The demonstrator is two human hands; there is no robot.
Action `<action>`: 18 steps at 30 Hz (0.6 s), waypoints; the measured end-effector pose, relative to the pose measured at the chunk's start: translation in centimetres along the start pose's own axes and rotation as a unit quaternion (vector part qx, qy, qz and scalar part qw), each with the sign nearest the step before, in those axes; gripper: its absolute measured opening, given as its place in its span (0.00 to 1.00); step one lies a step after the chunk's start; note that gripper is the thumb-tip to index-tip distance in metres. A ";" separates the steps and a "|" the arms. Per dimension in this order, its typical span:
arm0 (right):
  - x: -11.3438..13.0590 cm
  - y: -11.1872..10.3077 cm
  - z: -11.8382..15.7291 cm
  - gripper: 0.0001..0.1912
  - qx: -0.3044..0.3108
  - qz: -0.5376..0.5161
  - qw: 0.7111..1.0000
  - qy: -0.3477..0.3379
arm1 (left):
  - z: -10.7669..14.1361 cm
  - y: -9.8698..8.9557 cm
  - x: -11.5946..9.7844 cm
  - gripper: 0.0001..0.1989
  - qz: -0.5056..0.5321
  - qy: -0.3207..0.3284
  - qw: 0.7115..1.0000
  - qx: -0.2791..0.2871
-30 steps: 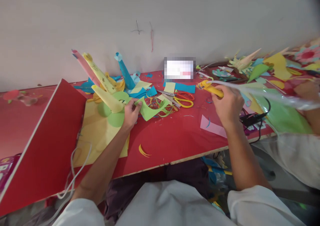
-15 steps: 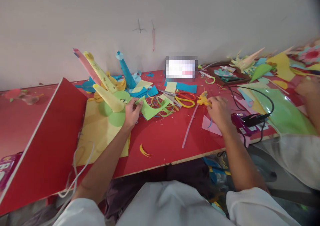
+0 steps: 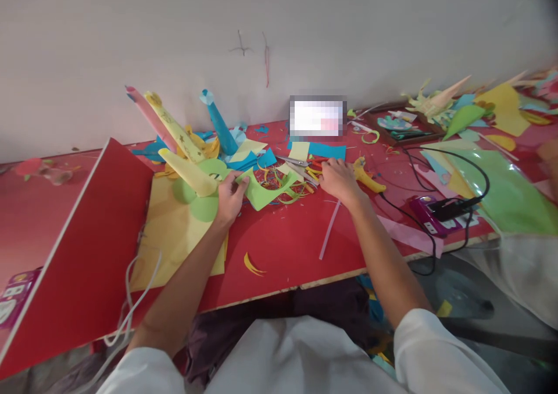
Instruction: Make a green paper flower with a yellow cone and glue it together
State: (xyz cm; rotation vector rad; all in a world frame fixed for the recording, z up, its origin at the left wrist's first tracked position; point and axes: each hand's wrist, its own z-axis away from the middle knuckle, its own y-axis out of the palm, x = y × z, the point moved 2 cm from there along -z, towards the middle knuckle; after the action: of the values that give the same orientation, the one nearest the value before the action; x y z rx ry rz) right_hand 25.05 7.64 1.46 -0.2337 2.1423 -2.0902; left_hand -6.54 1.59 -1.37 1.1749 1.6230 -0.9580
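Observation:
My left hand [image 3: 231, 199] pinches the edge of a cut piece of green paper [image 3: 267, 195] between thumb and fingers. Beside that hand stands a pale yellow paper cone [image 3: 189, 172] on rounded green paper petals [image 3: 204, 208]. My right hand [image 3: 339, 179] is closed over the handles of scissors [image 3: 314, 176], which lie on the table and are largely hidden under it. A second pair of scissors [image 3: 297, 162] lies just behind. To the right of my right hand rests a yellow glue gun [image 3: 368, 179] with a black cord.
Paper shreds [image 3: 274, 179] lie between my hands. More paper cones [image 3: 220, 124] stand at the back left, by a red upright board [image 3: 87, 237]. A blurred screen [image 3: 317, 118] leans on the wall. A purple power strip [image 3: 436, 214] and a co-worker's sleeve [image 3: 518, 272] are at the right.
My right hand has left the glue gun and moved left onto the scissors' handles. The glue gun now lies uncovered. My left hand keeps the green paper in place.

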 end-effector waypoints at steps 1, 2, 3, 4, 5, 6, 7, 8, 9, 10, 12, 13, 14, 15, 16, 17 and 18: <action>0.0 0.3 -0.2 0.19 -0.001 -0.006 1.000 0.002 | 0.0 0.0 0.0 0.26 -0.001 0.003 1.000 -0.001; -0.1 0.5 -0.4 0.19 0.000 -0.011 1.000 0.002 | 0.0 0.0 0.0 0.26 -0.001 0.004 1.000 -0.001; -0.3 0.7 -0.5 0.19 0.002 -0.017 1.000 -0.001 | 0.0 0.0 0.0 0.26 0.000 0.003 1.000 0.000; -0.4 0.9 -0.6 0.18 0.003 -0.023 1.000 -0.006 | 0.0 0.0 0.0 0.26 0.002 -0.001 1.000 0.001; -0.4 1.0 -0.7 0.18 0.002 -0.029 1.000 -0.011 | 0.0 0.0 0.0 0.26 0.004 -0.005 1.000 0.001; -0.4 1.1 -0.7 0.18 -0.001 -0.033 0.999 -0.014 | 0.0 0.0 0.0 0.26 0.005 -0.008 1.000 0.001; -0.4 1.1 -0.7 0.19 -0.008 -0.036 0.999 -0.014 | 0.0 0.0 -0.1 0.27 0.003 -0.009 1.000 0.000; -0.3 1.0 -0.6 0.19 -0.017 -0.035 0.999 -0.013 | 0.0 0.0 -0.2 0.27 0.000 -0.009 1.000 -0.001; -0.2 0.9 -0.5 0.20 -0.029 -0.033 0.999 -0.009 | 0.0 0.0 -0.2 0.28 -0.002 -0.008 1.000 -0.001; -0.1 0.8 -0.3 0.20 -0.042 -0.028 0.999 -0.004 | 0.0 0.0 -0.3 0.28 -0.003 -0.009 1.000 0.001; 0.0 0.5 0.0 0.18 -0.068 -0.018 0.997 0.007 | 0.0 0.1 -0.5 0.28 -0.003 -0.007 1.000 0.003; 0.0 0.3 0.2 0.17 -0.080 -0.015 0.997 0.010 | 0.0 0.1 -0.5 0.28 -0.001 -0.006 1.000 0.000; 0.0 0.2 0.3 0.17 -0.090 -0.014 0.996 0.014 | 0.0 0.1 -0.6 0.28 0.002 -0.004 1.000 -0.002; -0.1 0.1 0.4 0.17 -0.100 -0.016 0.995 0.020 | 0.0 0.1 -0.6 0.28 0.003 -0.002 1.000 -0.004; -0.2 0.0 0.5 0.18 -0.108 -0.023 0.993 0.026 | 0.0 0.2 -0.6 0.28 0.005 -0.002 1.000 -0.005; -0.3 -0.1 0.5 0.19 -0.118 -0.032 0.992 0.033 | 0.0 0.2 -0.6 0.28 0.007 -0.002 1.000 -0.004; -0.4 -0.2 0.5 0.20 -0.131 -0.044 0.990 0.041 | 0.0 0.2 -0.6 0.27 0.009 -0.005 1.000 -0.001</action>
State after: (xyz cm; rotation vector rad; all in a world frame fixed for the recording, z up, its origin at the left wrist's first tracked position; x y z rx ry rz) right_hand 25.58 7.26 1.60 -0.2803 2.4982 -1.8884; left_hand -6.25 1.44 -0.82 1.1794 1.6027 -0.9497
